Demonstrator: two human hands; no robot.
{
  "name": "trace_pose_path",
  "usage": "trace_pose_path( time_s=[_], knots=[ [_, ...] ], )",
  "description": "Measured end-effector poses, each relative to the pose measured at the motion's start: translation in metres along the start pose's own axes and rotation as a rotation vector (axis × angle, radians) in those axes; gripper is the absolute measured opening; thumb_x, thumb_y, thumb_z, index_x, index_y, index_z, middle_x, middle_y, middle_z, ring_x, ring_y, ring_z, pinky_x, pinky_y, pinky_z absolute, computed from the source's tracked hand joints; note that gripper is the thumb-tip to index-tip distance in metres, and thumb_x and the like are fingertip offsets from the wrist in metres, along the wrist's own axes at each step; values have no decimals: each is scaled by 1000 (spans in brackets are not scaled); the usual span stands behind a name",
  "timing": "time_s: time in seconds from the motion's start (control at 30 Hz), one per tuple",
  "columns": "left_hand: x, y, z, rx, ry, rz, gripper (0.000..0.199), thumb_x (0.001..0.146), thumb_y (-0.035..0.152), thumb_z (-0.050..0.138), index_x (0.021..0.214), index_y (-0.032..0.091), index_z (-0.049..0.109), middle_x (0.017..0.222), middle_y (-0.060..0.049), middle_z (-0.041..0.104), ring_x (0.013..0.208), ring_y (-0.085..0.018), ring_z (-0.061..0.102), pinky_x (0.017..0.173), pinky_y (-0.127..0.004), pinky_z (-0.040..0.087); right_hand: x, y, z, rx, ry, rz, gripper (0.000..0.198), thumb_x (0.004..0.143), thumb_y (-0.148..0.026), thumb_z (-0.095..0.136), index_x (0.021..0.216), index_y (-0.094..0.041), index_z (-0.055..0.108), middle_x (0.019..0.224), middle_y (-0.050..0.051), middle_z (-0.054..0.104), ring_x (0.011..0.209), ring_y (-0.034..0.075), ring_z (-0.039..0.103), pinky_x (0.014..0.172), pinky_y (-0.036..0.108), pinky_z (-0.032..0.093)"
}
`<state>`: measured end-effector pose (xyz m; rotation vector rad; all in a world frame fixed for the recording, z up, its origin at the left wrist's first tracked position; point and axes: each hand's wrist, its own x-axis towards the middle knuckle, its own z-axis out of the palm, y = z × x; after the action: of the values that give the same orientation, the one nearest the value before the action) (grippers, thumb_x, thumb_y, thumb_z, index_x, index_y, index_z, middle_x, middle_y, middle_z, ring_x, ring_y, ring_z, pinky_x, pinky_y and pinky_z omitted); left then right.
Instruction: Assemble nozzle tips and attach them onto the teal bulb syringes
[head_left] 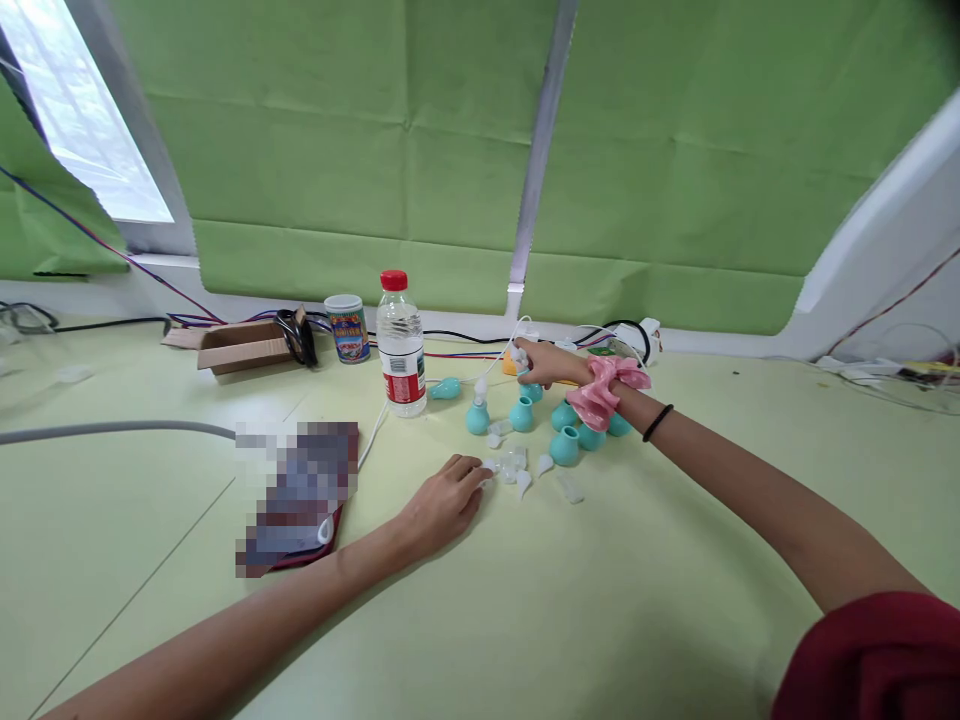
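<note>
Both bare arms stretch forward, away from the body. The left arm comes in from the near left, its forearm running diagonally toward the middle. The left hand (442, 503) lies palm down, fingers loosely curled and their tips pointing right. The right arm reaches farther, from the near right to the far middle. The right hand (545, 362) is held low, its fingers pinched together and pointing left.

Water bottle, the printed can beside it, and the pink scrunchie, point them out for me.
water bottle (400, 350): head view, on its clear body.
printed can (347, 329): head view, on its side.
pink scrunchie (604, 390): head view, on its folds.
</note>
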<state>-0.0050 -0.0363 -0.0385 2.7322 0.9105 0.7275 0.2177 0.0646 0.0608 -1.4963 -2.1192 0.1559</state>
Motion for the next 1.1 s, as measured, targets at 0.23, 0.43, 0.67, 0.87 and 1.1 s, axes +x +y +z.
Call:
trace_pose_path(
  time_s=[0.23,0.43,0.67,0.87,1.1],
  knots=[
    [0,-2,0,-7,61,-82,24,79,12,41,100,14,51,99,-11,55,94,-21,52,78,-33,47,1,18,0,-130,-258,143,32,64,-24,65,88,-7,54,73,7,61,41,8,54,42,18,39],
    [0,-6,3,-35,94,-123,22,78,9,41,95,16,53,96,-8,57,87,-18,55,74,-30,48,-15,-2,-20,-341,-42,235,49,64,-29,63,106,-9,48,87,14,60,75,26,59,58,29,41],
    [2,-7,-1,-67,240,-179,28,74,6,42,97,19,52,93,-6,54,89,-19,51,75,-32,45,-84,-46,5,-388,32,-308,24,81,-27,41,95,-13,55,85,9,60,74,19,55,65,30,41],
    [3,-9,-2,-21,183,-287,31,71,7,46,97,18,57,95,-8,48,88,-21,47,77,-37,44,-121,-49,63,-359,-122,-547,19,82,-23,42,91,-15,57,107,12,51,96,25,45,73,36,44],
    [-5,-9,-8,9,118,-295,27,71,10,47,96,15,56,95,-10,48,85,-22,49,71,-35,45,-130,-26,75,-58,1,-388,14,81,-18,44,84,-16,58,95,11,52,85,19,51,70,32,46]
  ],
)
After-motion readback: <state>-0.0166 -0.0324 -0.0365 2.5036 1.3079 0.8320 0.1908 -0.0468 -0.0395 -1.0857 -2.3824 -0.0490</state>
